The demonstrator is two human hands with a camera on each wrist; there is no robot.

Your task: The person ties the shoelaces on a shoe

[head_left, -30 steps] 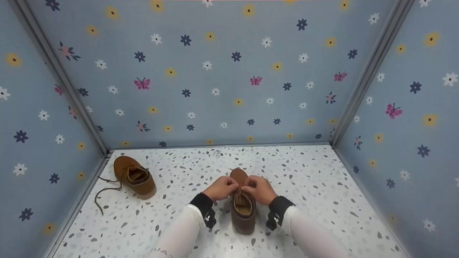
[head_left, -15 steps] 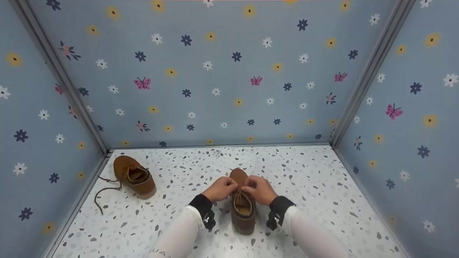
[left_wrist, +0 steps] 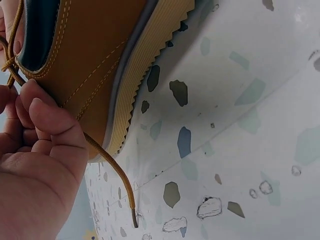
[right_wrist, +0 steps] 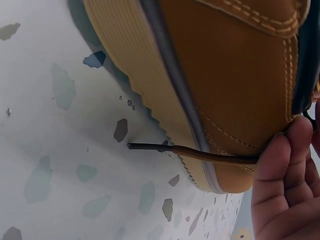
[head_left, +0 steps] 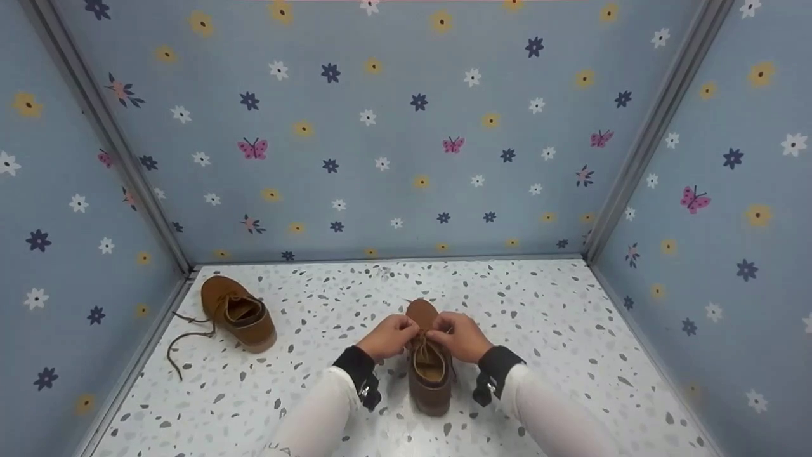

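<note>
The brown shoe stands about midway between the left and right edges of the white speckled surface, its toe towards the far edge and its heel towards the person. The left hand is at the left side of its lacing and the right hand at the right, just beside each other over the front of the opening. The left thumb and fingers are drawn together, pinching the lace beside the knot; a length of it trails from the fingers past the pale, toothed sole. The right hand has the same closed pinch on the lace — its other end runs out from the fingers across the shoe's side and beyond the sole.

A second brown shoe sits near the far left corner, well apart from the hands, toe angled towards that corner. Its loose lace curls out towards the left edge.

Dark straps circle both wrists, below white sleeves. Blue panels printed with flowers and butterflies rise along the far, left and right edges — grey posts join them at the corners.
</note>
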